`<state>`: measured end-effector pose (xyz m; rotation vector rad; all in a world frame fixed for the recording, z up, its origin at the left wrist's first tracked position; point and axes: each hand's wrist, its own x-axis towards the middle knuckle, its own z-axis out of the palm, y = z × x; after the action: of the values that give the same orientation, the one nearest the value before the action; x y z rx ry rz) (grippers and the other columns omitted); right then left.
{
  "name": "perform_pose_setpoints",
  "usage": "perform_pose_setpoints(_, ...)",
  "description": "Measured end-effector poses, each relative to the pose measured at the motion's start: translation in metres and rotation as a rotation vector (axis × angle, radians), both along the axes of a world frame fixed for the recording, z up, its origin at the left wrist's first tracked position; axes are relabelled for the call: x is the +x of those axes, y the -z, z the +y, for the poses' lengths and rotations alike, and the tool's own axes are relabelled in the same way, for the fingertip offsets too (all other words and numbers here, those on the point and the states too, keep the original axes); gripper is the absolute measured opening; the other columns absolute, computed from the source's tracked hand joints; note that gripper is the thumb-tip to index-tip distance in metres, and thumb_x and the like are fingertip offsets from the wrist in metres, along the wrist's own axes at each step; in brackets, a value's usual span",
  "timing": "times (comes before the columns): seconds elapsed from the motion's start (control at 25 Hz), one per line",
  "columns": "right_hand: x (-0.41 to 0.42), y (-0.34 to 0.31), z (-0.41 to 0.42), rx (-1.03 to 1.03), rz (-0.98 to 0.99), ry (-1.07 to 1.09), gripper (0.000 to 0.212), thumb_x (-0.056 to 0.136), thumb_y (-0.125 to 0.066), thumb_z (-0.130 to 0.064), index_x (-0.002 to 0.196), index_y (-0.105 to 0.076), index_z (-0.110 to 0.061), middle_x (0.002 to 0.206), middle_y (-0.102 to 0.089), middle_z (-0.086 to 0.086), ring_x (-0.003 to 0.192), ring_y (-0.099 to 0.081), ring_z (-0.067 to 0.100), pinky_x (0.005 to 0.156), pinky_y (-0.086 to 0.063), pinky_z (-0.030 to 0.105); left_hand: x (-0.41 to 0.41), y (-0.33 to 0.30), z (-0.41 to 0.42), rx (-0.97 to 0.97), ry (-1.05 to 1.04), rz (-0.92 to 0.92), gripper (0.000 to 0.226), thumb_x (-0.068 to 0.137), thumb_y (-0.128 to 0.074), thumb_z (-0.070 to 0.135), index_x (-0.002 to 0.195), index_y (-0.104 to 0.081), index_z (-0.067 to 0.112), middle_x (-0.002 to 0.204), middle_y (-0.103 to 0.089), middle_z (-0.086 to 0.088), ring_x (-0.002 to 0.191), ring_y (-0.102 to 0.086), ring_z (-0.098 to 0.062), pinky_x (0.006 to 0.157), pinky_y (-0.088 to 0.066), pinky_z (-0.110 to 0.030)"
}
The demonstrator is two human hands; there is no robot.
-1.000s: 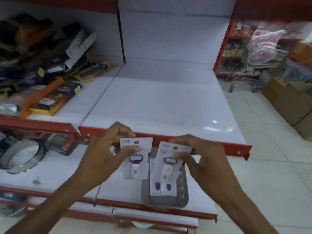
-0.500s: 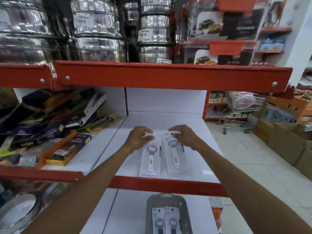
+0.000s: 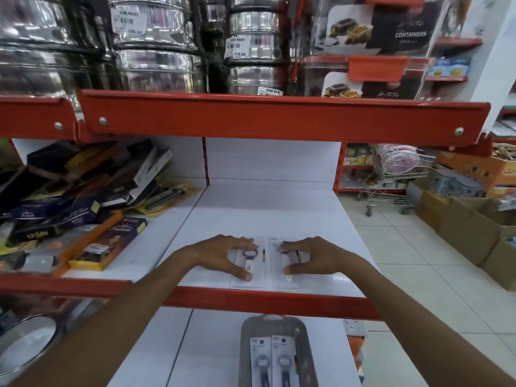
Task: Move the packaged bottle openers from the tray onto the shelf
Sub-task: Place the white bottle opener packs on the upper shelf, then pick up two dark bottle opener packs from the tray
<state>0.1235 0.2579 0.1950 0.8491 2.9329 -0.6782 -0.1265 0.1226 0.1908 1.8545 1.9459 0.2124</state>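
Note:
Two packaged white bottle openers lie flat and side by side near the front edge of the white shelf (image 3: 268,213). My left hand (image 3: 220,254) rests on the left package (image 3: 251,270), fingers spread over it. My right hand (image 3: 310,256) rests on the right package (image 3: 287,280) in the same way. On the shelf below stands a grey tray (image 3: 247,342), and two more packaged openers (image 3: 272,361) with dark handles lie in it.
A red shelf lip (image 3: 268,300) runs along the front edge. Boxed goods (image 3: 83,208) pile up on the left section. Steel containers (image 3: 156,43) fill the shelf above. Cardboard boxes (image 3: 469,230) and a trolley (image 3: 396,177) stand on the floor at right.
Both hands carried a package each up from the tray onto the shelf, then lowered them flat nearer the front edge. The fingers now lie spread on top of the packages.

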Motion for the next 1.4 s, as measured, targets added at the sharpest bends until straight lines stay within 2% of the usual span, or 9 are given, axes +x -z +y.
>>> perform_pose_setpoints(0.4, 0.002, 0.001, -0.022, 0.095, 0.073, 0.021, 0.07, 0.067, -0.07, -0.07, 0.126, -0.061, -0.035, 0.142, -0.055, -0.009, 0.128, -0.052, 0.013, 0.104, -0.038, 0.028, 0.013, -0.003, -0.007, -0.028, 0.007, 0.024, 0.093, 0.061, -0.078, 0.071, 0.144, -0.04, 0.048, 0.162, -0.029, 0.016, 0.148, -0.029, -0.013, 0.123, -0.025, -0.041)
perform_pose_setpoints(0.64, 0.0, -0.001, -0.023, 0.116, -0.006, 0.016, 0.07, 0.071, -0.067, -0.069, 0.131, -0.057, -0.034, 0.146, -0.05, -0.007, 0.13, -0.049, 0.017, 0.106, -0.036, 0.031, 0.014, 0.001, -0.009, -0.024, 0.013, 0.032, 0.095, 0.064, -0.075, 0.071, 0.147, -0.036, 0.046, 0.164, -0.025, 0.013, 0.151, -0.025, -0.017, 0.123, -0.024, -0.048)
perform_pose_setpoints(0.76, 0.006, -0.004, -0.031, 0.076, 0.023, 0.026, 0.078, 0.074, -0.066, -0.066, 0.141, -0.046, -0.03, 0.151, -0.043, -0.005, 0.136, -0.043, 0.02, 0.11, -0.035, 0.035, 0.016, -0.002, -0.014, -0.01, 0.009, 0.017, 0.094, 0.07, -0.074, 0.069, 0.15, -0.032, 0.043, 0.165, -0.021, 0.013, 0.154, -0.016, -0.014, 0.125, -0.019, -0.046)
perform_pose_setpoints(0.88, 0.023, -0.006, -0.057, 0.237, 0.202, 0.032, 0.076, 0.084, -0.054, -0.064, 0.149, -0.028, -0.033, 0.16, -0.025, -0.009, 0.146, -0.023, 0.015, 0.115, -0.028, 0.038, 0.022, -0.008, -0.037, 0.185, -0.009, 0.008, 0.089, 0.076, -0.066, 0.072, 0.152, -0.027, 0.044, 0.166, -0.015, 0.016, 0.155, -0.005, -0.01, 0.126, -0.017, -0.047)
perform_pose_setpoints(0.96, 0.04, -0.005, -0.085, 0.38, 0.349, 0.025, 0.067, 0.089, -0.05, -0.059, 0.148, -0.029, -0.035, 0.16, -0.023, -0.012, 0.148, -0.017, 0.011, 0.115, -0.026, 0.035, 0.033, -0.01, -0.061, 0.389, -0.002, 0.05, 0.081, 0.082, -0.062, 0.068, 0.151, -0.03, 0.042, 0.166, -0.017, 0.016, 0.154, -0.009, -0.008, 0.124, -0.018, -0.039)
perform_pose_setpoints(1.08, 0.068, 0.017, -0.118, 0.57, 0.563, -0.075, 0.046, 0.094, -0.055, -0.04, 0.136, -0.051, -0.024, 0.148, -0.048, -0.002, 0.139, -0.039, 0.016, 0.113, -0.034, 0.035, 0.062, -0.004, -0.101, 0.689, 0.041, 0.129, 0.058, 0.089, -0.06, 0.056, 0.141, -0.05, 0.031, 0.154, -0.043, 0.007, 0.143, -0.035, -0.012, 0.115, -0.03, -0.031)
perform_pose_setpoints(1.16, 0.084, 0.044, -0.129, 0.716, 0.625, -0.196, 0.032, 0.092, -0.057, -0.025, 0.123, -0.061, -0.017, 0.129, -0.065, 0.005, 0.123, -0.054, 0.019, 0.105, -0.044, 0.035, 0.082, 0.016, -0.122, 0.769, 0.119, 0.146, 0.044, 0.091, -0.062, 0.046, 0.128, -0.061, 0.023, 0.134, -0.06, 0.001, 0.126, -0.051, -0.015, 0.105, -0.041, -0.029)
perform_pose_setpoints(1.28, 0.094, 0.095, -0.13, 0.716, 0.468, -0.294, 0.024, 0.085, -0.064, -0.021, 0.108, -0.066, -0.017, 0.112, -0.073, 0.005, 0.106, -0.064, 0.02, 0.09, -0.055, 0.034, 0.099, 0.075, -0.134, 0.648, 0.235, 0.173, 0.033, 0.092, -0.062, 0.039, 0.12, -0.065, 0.021, 0.122, -0.067, 0.0, 0.114, -0.059, -0.014, 0.097, -0.051, -0.029)
perform_pose_setpoints(1.4, 0.079, 0.156, -0.117, 0.314, 0.074, -0.053, 0.054, 0.077, -0.078, -0.026, 0.126, -0.056, -0.022, 0.132, -0.063, 0.002, 0.114, -0.064, 0.021, 0.096, -0.053, 0.037, 0.108, 0.133, -0.119, 0.237, 0.147, 0.07, 0.05, 0.091, -0.061, 0.042, 0.138, -0.053, 0.026, 0.142, -0.055, 0.004, 0.128, -0.051, -0.012, 0.109, -0.046, -0.029)
